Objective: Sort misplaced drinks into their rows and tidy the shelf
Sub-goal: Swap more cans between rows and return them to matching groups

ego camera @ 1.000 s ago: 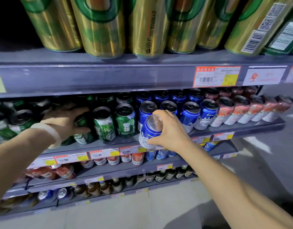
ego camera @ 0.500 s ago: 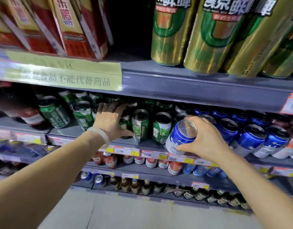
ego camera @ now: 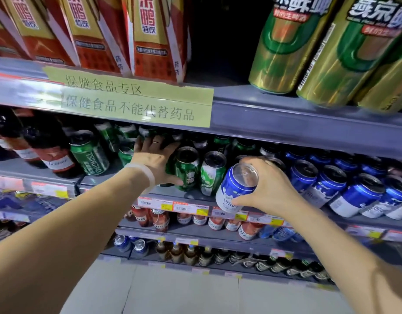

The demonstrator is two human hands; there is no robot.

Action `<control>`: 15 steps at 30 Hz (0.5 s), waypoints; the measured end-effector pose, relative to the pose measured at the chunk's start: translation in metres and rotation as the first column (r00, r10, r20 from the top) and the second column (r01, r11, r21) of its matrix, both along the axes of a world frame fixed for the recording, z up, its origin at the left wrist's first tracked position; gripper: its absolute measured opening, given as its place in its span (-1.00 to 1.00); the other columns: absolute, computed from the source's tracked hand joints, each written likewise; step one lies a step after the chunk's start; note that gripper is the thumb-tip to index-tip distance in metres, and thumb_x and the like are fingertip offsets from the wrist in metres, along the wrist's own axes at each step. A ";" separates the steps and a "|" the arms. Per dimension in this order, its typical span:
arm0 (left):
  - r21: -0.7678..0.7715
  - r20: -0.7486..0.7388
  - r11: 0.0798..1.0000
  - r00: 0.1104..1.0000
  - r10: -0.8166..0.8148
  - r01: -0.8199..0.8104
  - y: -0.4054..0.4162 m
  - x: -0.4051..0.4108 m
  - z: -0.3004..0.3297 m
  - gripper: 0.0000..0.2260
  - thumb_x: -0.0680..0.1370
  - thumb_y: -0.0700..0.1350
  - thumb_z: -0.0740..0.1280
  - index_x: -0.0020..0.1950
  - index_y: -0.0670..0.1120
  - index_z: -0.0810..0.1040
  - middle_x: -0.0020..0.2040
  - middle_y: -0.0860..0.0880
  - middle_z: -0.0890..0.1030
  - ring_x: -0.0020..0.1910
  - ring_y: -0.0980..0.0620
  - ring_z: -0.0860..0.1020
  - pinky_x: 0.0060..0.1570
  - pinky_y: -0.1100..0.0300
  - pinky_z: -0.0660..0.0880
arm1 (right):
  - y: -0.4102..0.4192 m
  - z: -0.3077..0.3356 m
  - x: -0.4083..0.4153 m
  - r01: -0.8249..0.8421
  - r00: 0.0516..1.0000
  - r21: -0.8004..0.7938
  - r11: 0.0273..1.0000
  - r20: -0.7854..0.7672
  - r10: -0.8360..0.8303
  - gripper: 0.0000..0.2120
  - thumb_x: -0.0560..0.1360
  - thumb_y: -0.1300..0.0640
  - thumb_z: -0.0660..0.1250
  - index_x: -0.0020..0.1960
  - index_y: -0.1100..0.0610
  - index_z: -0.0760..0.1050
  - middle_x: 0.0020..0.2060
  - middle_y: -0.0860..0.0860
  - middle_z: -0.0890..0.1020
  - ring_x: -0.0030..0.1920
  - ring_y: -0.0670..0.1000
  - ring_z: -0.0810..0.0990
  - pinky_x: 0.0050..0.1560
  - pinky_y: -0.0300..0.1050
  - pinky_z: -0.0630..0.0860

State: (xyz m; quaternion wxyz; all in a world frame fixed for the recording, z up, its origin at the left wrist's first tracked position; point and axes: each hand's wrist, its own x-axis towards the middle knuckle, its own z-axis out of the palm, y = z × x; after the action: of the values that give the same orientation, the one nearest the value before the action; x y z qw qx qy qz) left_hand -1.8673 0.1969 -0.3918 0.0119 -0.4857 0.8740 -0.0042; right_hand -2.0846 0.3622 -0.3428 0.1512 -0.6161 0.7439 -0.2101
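My right hand [ego camera: 270, 189] grips a blue and white can [ego camera: 236, 184], tilted with its top toward me, in front of the middle shelf's rim [ego camera: 188, 207]. It hangs between the green cans [ego camera: 212, 173] on its left and the row of matching blue cans [ego camera: 327, 184] on its right. My left hand [ego camera: 154, 162] reaches into the green can rows. Its fingers lie over the can tops and its thumb curls round a green can that the palm mostly hides, next to another green can [ego camera: 187, 171].
A green Tsingtao can [ego camera: 89, 152] and dark wine bottles [ego camera: 48, 150] stand at the left. Above are red cartons [ego camera: 154, 41], tall gold cans [ego camera: 286, 46] and a yellow paper sign [ego camera: 132, 103]. Lower shelves hold red cans [ego camera: 159, 219] and small bottles [ego camera: 191, 254].
The view has swung left and up, bringing the cartons and sign into sight. Both hands keep their hold; the blue can stays in front of the shelf edge.
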 end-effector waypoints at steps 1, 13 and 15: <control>-0.006 0.010 1.000 1.000 0.003 -0.003 -0.004 0.003 0.000 -0.04 0.17 0.46 0.31 0.45 0.19 -0.01 0.40 -0.11 0.17 0.39 -0.19 0.13 0.44 -0.15 -0.07 | -0.001 0.000 0.001 0.005 1.000 0.001 1.000 -0.002 -0.005 -0.22 0.05 -0.06 0.58 0.22 -0.02 0.40 0.15 -0.09 0.51 0.06 -0.10 0.43 0.00 -0.27 0.27; 0.150 -0.016 0.988 0.999 0.038 -0.035 -0.040 0.046 0.004 -0.10 0.16 0.42 0.36 0.41 0.21 0.12 0.37 -0.12 0.35 0.37 -0.21 0.20 0.33 -0.09 0.27 | -0.009 -0.011 0.008 0.049 0.999 0.027 0.998 -0.016 -0.048 -0.22 0.04 -0.08 0.58 0.21 -0.03 0.40 0.13 -0.10 0.52 0.04 -0.13 0.40 -0.02 -0.27 0.27; 0.146 -0.018 0.989 1.000 0.022 -0.019 -0.041 0.048 0.004 -0.10 0.17 0.41 0.37 0.42 0.19 0.13 0.36 -0.11 0.36 0.36 -0.20 0.22 0.32 -0.09 0.28 | -0.011 -0.013 0.009 0.051 0.998 0.036 0.998 -0.026 -0.050 -0.23 0.04 -0.09 0.57 0.20 -0.03 0.41 0.11 -0.10 0.52 0.04 -0.12 0.41 -0.03 -0.26 0.27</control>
State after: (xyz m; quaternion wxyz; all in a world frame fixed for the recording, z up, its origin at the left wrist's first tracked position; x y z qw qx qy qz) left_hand -1.8194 0.1564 -0.3874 0.0391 -0.4924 0.8671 0.0646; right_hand -2.0760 0.3509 -0.3559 0.1475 -0.5969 0.7648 -0.1925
